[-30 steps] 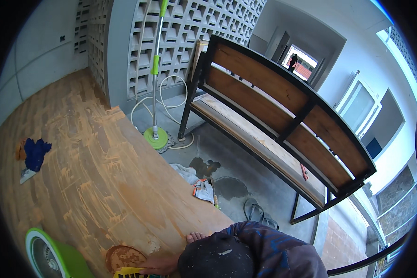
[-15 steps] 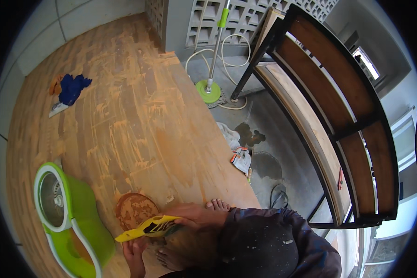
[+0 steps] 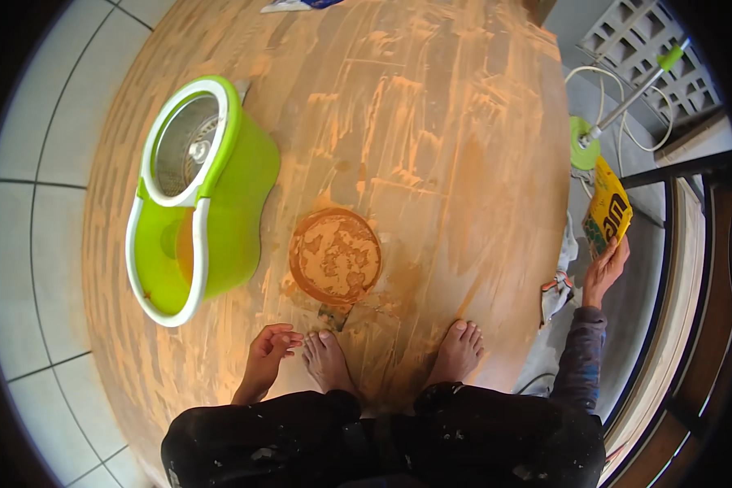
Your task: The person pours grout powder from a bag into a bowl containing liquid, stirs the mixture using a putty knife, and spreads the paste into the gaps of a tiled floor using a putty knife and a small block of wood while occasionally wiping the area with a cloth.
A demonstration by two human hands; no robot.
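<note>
Out over the right edge of the wooden surface, my right hand [image 3: 606, 268] grips a yellow packet [image 3: 610, 199] by its lower end. My left hand [image 3: 268, 355] hovers beside my left foot, empty, its fingers loosely bent and apart. A round, shallow brown dish [image 3: 335, 257] holds a patchy layer of orange paste in front of my feet. Against its near rim lies a small dark flat piece [image 3: 333, 316], perhaps a scraper blade. The surface [image 3: 455, 163] is streaked with orange paste.
To the left stands a green and white spin-mop bucket [image 3: 244, 187] with a metal basket. Beyond the right edge are a mop [image 3: 586, 146], a pale hose [image 3: 669, 122], an orange-and-white cloth [image 3: 556, 294] and a dark metal frame [image 3: 691, 168]. White tiles [image 3: 16, 268] border the left.
My view has swung down and left. The yellow packet, held near both hands before, is now in my right hand far out to the right; my left hand has let go of it.
</note>
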